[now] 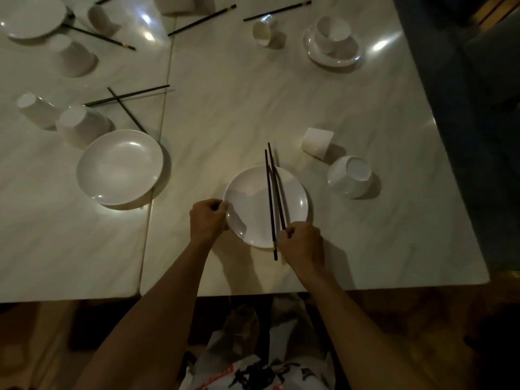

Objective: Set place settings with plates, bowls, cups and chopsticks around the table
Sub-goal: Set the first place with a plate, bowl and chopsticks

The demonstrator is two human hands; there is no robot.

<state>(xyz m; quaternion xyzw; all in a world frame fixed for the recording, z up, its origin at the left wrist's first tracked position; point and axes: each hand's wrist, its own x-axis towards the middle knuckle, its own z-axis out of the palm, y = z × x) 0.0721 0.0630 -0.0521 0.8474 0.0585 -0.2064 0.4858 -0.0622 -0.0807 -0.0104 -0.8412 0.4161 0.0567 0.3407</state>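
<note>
The chopsticks (269,192) lie across the near plate (247,198), long axis 12 to 6 o'clock. Their butt ends sit at 6 by the right hand (299,243), whose fingers pinch at least one stick. The left hand (209,218) grips the rim at 9. The bench (365,249) carries four plates and roughly eight cups and bowls.

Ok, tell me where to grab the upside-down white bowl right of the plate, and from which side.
Take the upside-down white glazed bowl by its outer wall just below the raised foot, fingers and thumb on opposite sides, coming from above. Its rim lies flat on the pale marble table, so nothing likely slips under or inside, and the wall narrows towards the foot.
</note>
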